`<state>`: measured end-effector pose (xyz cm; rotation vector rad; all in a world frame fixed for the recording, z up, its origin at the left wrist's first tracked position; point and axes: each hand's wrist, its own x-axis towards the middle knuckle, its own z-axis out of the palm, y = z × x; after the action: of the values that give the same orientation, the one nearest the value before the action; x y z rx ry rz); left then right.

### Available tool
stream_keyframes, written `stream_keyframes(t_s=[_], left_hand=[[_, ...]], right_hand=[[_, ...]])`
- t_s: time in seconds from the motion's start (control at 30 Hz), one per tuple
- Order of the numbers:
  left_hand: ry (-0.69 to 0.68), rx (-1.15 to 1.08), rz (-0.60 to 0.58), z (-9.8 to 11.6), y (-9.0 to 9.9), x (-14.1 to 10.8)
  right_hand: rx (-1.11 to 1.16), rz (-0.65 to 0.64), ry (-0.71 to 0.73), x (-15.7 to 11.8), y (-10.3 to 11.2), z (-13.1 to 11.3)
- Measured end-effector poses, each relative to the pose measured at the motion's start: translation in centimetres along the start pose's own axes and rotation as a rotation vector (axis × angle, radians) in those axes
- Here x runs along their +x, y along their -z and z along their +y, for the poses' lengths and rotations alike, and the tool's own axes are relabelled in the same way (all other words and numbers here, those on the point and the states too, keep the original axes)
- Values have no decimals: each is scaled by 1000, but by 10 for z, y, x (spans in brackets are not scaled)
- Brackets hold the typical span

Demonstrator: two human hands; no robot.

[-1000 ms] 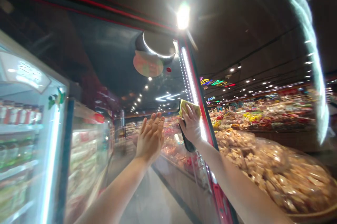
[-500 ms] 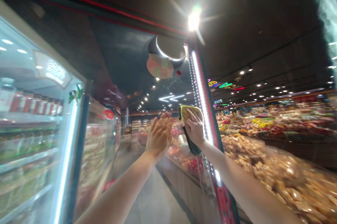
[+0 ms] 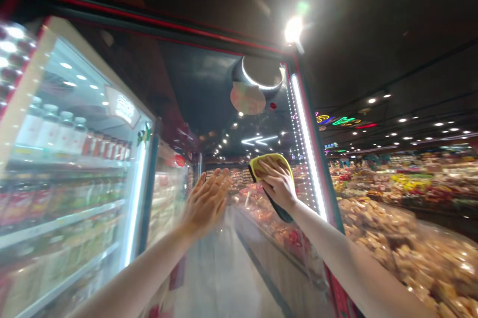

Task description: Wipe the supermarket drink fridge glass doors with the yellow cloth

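Observation:
My right hand (image 3: 279,183) presses a yellow cloth (image 3: 283,159) with a dark underside flat against a glass door (image 3: 209,88). The cloth sits just left of the lit strip (image 3: 306,143) along the door's edge, and its dark lower part hangs beneath the hand. To the left and slightly lower, my left hand (image 3: 207,203) is raised with fingers stretched out and nothing in it. Whether its palm touches the glass I cannot tell.
A lit cooler with shelves of bottles (image 3: 67,131) stands on the left. The door's dark frame with a red line (image 3: 157,24) runs overhead. Bagged goods (image 3: 396,243) are heaped at the right. Through or in the glass, an aisle floor (image 3: 224,263) shows.
The view has turned left, so the door and cooler appear further right. My right hand and the cloth have moved left across the glass, away from the lit strip. My left hand has moved left.

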<state>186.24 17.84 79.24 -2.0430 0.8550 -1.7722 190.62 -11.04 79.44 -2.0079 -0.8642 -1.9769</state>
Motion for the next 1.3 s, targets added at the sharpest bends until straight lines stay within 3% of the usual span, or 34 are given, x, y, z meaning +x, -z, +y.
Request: stream_keyframes(t_s=[0.1, 0.17, 0.23, 0.3, 0.4, 0.47, 0.53, 0.63, 0.73, 0.83, 0.9, 0.97, 1.03, 1.1, 1.17, 1.23, 1.3], left_hand=[[8, 26, -5, -12, 11, -18], [27, 27, -10, -18, 17, -24], [57, 22, -11, -22, 20, -24], [73, 15, -13, -24, 19, -21], [69, 11, -24, -23, 18, -20], [56, 25, -23, -24, 21, -25], [38, 42, -14, -29, 27, -33], [24, 59, 5, -42, 36, -42], [45, 77, 18, -54, 41, -45], [59, 83, 17, -63, 41, -46], [58, 79, 23, -67, 42, -51], [53, 81, 35, -71, 44, -60], [41, 91, 40, -77, 48, -73], [29, 103, 39, -83, 53, -86], [27, 113, 34, -91, 58, -96], [34, 121, 28, -97, 62, -102], [48, 127, 19, -101, 65, -105]], right_hand=[[-18, 114, -87, -4, 5, 24], [-58, 224, -255, 21, -1, 27], [-108, 237, -347, 50, -11, 9], [-136, 150, -273, 67, -21, -21], [-123, -7, -33, 48, -25, -53], [-93, -66, 119, 19, -18, -50], [-80, -41, 151, 0, -11, -30], [-142, 150, -127, 16, -12, -6], [-184, 233, -316, 66, -30, -28], [-169, 132, -186, 89, -47, -77], [-125, 27, -3, 74, -47, -100], [-58, -57, 185, 45, -38, -101], [-7, -67, 270, 21, -26, -85], [-14, 23, 157, 19, -20, -66], [-63, 142, -72, 42, -25, -59], [-118, 185, -245, 78, -41, -76], [-152, 129, -265, 105, -60, -109]])
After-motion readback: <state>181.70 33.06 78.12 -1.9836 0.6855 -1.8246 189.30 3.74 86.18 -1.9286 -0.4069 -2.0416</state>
